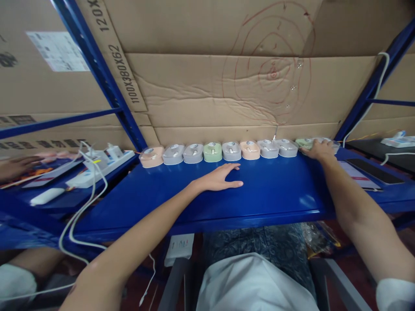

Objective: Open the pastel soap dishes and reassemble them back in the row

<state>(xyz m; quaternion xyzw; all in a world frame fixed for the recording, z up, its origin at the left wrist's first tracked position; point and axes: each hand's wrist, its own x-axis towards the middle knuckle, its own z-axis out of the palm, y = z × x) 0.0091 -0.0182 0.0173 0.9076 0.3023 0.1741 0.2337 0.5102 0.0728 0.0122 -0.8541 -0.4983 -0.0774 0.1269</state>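
A row of small plastic boxes with clear lids runs along the back of the blue shelf [253, 190]. They include a peach box [151, 158] at the left end, grey boxes [193, 153], a green box [212, 152] and another peach box [250, 150]. My left hand [220, 178] hovers over the shelf in front of the row, fingers and thumb apart, holding nothing. At the right end, my right hand [319, 149] grips a clear-lidded box [332, 144], its fingers partly hiding it. Beside its thumb is a second green box [303, 143].
Cardboard [194, 90] with red rings drawn on it backs the shelf. A tablet [358, 176] and a dark phone-like slab [374, 171] lie at the right. White cables [94, 185] hang at the left, by a power strip [100, 169]. Another person's hand [14, 168] shows far left.
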